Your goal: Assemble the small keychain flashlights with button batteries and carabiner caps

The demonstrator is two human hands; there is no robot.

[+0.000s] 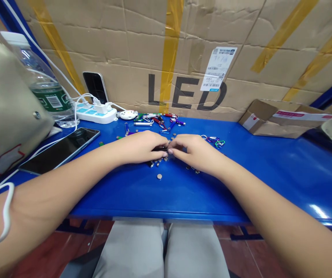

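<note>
A small dark tube [160, 148] is lying just above the middle of a blue tabletop [255, 173], straight ahead of the seated person. Its long axis is running left to right, from one hand across to the other. Only a short black stretch is showing, so its ends cannot be made out.

The left hand [139, 148] is curling closed over the tube's left part. The right hand [195, 152] is pinching at its right end with bent fingertips. Both hands are meeting on it, neither one nearer.

Small round silver discs, one of them lying alone [159, 176] nearer the person, are scattered on the tabletop under and around the hands. Just behind the hands, a loose pile of coloured keychain lights [157, 119] is lying. A few coloured clips [216, 141] are lying near the right hand.

Well to the left, a dark phone [60, 150], a white power strip [96, 114] and a water bottle [43, 85] are resting. A cardboard wall [183, 38] is standing along the back.
</note>
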